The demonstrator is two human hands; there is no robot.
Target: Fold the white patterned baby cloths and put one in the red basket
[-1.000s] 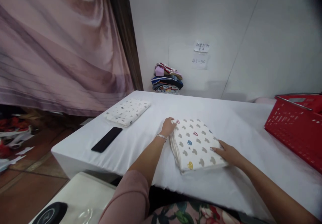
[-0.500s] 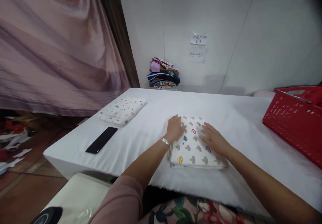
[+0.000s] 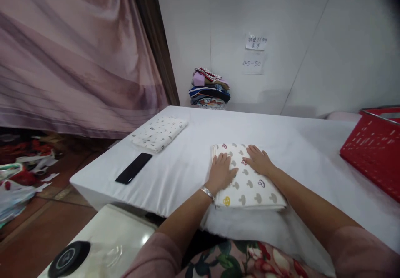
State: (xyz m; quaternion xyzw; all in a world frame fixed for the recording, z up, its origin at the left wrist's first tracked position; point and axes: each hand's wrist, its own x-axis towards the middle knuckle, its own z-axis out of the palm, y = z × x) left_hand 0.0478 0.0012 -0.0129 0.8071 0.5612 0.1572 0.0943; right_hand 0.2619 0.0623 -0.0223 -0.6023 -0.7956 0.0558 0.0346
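Observation:
A folded white cloth (image 3: pixel 250 186) printed with grey, yellow and red mushrooms lies on the white-covered table (image 3: pixel 175 165) before me. My left hand (image 3: pixel 221 171) rests flat on its left side, fingers stretched out, a silver bracelet at the wrist. On the upper right part of the cloth lies my right hand (image 3: pixel 258 160), also flat with the fingers apart. Neither hand grips anything. A second folded white cloth (image 3: pixel 161 133) with small dark prints lies farther left.
A black phone (image 3: pixel 133 168) lies near the table's left edge. At the right stands a red plastic basket (image 3: pixel 375 153). Stacked folded fabrics (image 3: pixel 209 88) are by the wall below paper notes (image 3: pixel 254 63). A white appliance or box (image 3: pixel 109 236) stands at lower left.
My left hand has slid from the cloth's left edge onto its top. My right hand has moved up towards the far edge. The view has shifted slightly left.

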